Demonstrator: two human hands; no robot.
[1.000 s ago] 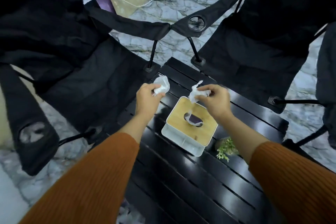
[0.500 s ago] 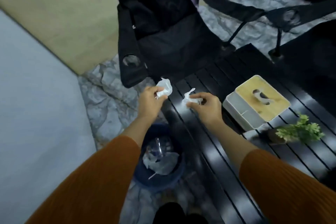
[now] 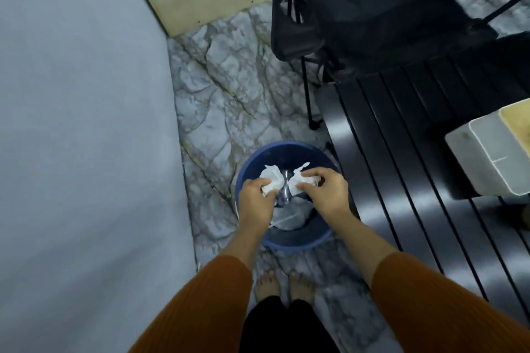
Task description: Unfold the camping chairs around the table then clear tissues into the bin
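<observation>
Head view: left hand point(image 3: 255, 200) and right hand point(image 3: 327, 192) clutch tissues point(image 3: 271, 179) above bin point(image 3: 298, 242).

There is a single view, from a wide-angle camera worn on the person's head, looking almost straight down. It sits close above the arms, whose orange sleeves point(image 3: 447, 304) fill the lower corners of the frame. The blue bin point(image 3: 286, 152) lies just below centre, with bare feet point(image 3: 284, 285) under it at the lower middle. A grey wall point(image 3: 80, 123) takes the whole left side. The black slatted table point(image 3: 401, 152) runs down the right, and a black camping chair point(image 3: 358, 8) occupies the upper right. Straight edges bow toward the frame borders.
</observation>
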